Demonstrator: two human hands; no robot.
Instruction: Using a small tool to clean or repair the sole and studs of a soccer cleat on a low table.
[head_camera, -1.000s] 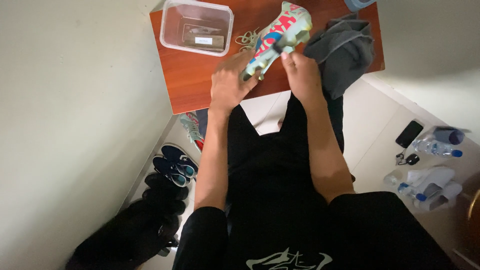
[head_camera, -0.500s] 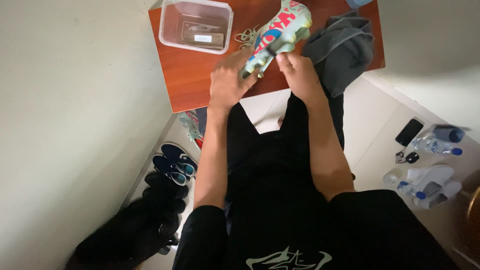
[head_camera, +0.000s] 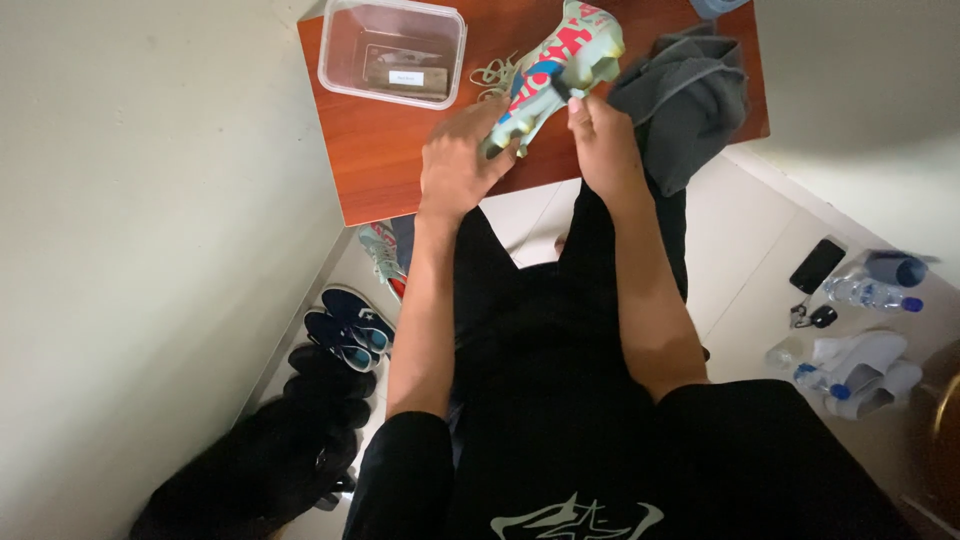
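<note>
A pale green football boot (head_camera: 555, 62) with red and blue markings lies tilted over the reddish wooden table (head_camera: 385, 165). My left hand (head_camera: 458, 160) grips its heel end from below. My right hand (head_camera: 598, 135) pinches a small dark thing against the boot's side near the sole. Loose pale laces (head_camera: 492, 75) lie on the table just left of the boot. A grey cloth (head_camera: 685, 95) is bunched right of my right hand.
A clear plastic box with lid (head_camera: 392, 52) stands at the table's back left. On the floor: a row of shoes (head_camera: 345, 330) by the wall, a dark bag (head_camera: 255, 470), a phone (head_camera: 817, 265), water bottles (head_camera: 870, 292), white shoes (head_camera: 865, 365).
Both hands and the boot have shifted slightly toward the far edge of the view; the grip on the boot looks the same.
</note>
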